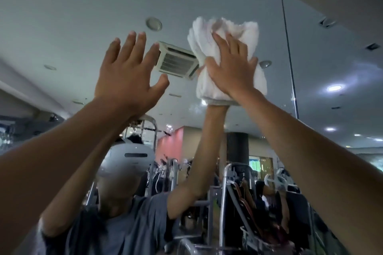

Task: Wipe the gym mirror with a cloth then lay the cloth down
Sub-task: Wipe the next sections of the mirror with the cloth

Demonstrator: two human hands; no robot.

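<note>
1. Head view, tilted up: your right hand [230, 68] is raised high and presses a bunched white terry cloth [202, 35] flat against the gym mirror [83, 16].
2. Right fingers [222, 42] are straight and a little spread, lying on the cloth, thumb out to the left. They are not curled round it.
3. The cloth sits on the glass high in the frame, sticking out above, left and right of your hand, with its lower hem just below your wrist.
4. Your left hand [126, 72] is up too, just left of the cloth and apart from it. Its fingers [124, 47] are straight and spread and hold nothing. Cannot tell if the palm touches the glass.
5. Reflected in the mirror: a ceiling air-conditioner vent [176, 60] between your two hands, and a lit round ceiling light [334, 88] at right.
6. A dark vertical mirror seam [290, 68] runs right of the cloth.
7. Lower reflection: a grey headset [128, 159], a grey T-shirt [128, 229], your raised arm under the cloth, and chrome weight machines [234, 182] behind.
</note>
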